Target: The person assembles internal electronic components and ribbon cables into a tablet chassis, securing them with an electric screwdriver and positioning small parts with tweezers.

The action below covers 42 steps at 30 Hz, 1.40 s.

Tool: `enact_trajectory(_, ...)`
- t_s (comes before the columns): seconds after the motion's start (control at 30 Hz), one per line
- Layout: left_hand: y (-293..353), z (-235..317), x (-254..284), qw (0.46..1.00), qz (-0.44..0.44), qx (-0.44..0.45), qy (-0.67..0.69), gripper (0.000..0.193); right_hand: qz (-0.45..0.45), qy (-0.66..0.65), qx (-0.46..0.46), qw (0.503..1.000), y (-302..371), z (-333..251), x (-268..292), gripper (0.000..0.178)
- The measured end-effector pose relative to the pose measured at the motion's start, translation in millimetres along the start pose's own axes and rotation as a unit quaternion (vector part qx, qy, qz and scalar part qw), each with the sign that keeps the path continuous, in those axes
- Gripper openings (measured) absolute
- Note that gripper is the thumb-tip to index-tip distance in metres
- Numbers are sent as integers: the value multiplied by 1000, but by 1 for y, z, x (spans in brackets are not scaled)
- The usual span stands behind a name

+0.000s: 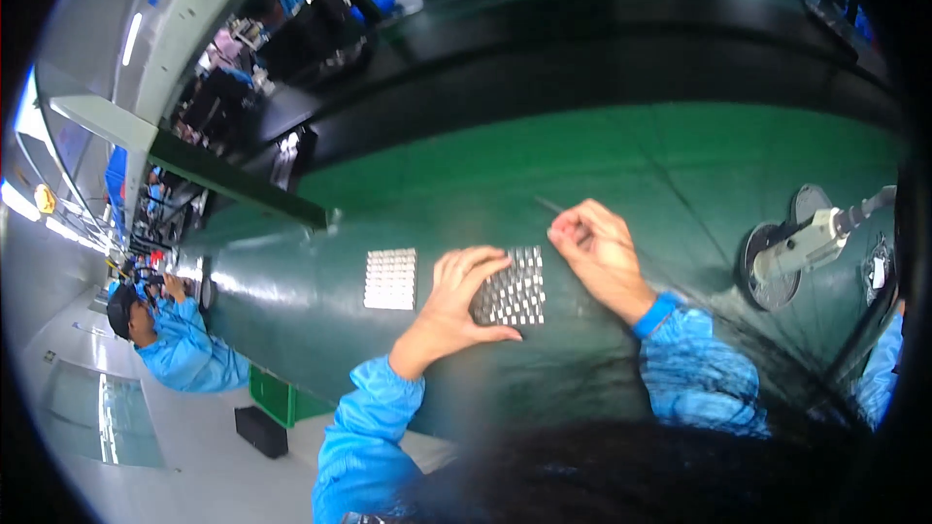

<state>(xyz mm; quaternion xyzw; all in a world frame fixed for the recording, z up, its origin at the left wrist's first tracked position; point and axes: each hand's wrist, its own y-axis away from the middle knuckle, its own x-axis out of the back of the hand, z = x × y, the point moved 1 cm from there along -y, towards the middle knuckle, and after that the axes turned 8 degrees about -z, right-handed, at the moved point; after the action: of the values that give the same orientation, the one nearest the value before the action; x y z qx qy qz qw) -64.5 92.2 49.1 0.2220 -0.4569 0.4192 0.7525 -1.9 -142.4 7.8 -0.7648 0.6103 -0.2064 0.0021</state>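
A dark tray [525,287] with rows of small silvery pieces lies flat on the green bench. My left hand [449,303] is curved round its left side, the fingers over the upper left corner and the thumb along the near edge. To the right of the tray, my right hand [604,250] is closed in a pinch on a thin dark tool [549,205], its tip pointing up and left; most of it is hidden by the fingers. Left of my left hand sits a second, lighter tray [390,279] with rows of pale, shiny pieces.
At the right, a jointed arm on a round base [774,266] stands on the bench. A green post [238,184] meets the bench at the left. A dark conveyor belt [582,49] runs along the far side. A co-worker in blue [184,344] works at the left.
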Motion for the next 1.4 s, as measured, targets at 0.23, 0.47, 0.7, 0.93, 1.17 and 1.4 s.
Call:
enact_trajectory(0.23, -5, -10, -6, 1000, -11, -3, -23, 91, -19, -28, -26, 999, 1, -2, -2, 8)
enact_trajectory(0.47, 5, -41, 7, 996, 50, 58, -54, 74, -27, -12, -34, 999, 6, -8, -1, 8)
enact_trajectory(0.7, 12, -50, 19, 995, 40, 93, 0, 66, -74, -41, -11, 996, 16, -12, -18, 13)
enact_trajectory(0.93, 12, -51, 18, 997, 47, 61, 14, 58, -216, -91, -180, 955, 26, -37, -24, 19)
enact_trajectory(1.17, 12, -48, 18, 998, 48, 49, -2, 60, -127, -127, -112, 977, 28, -24, -58, 30)
enact_trajectory(1.4, 5, -44, 21, 995, 92, 10, -28, 61, -98, -307, -139, 937, 26, -16, -68, 35)
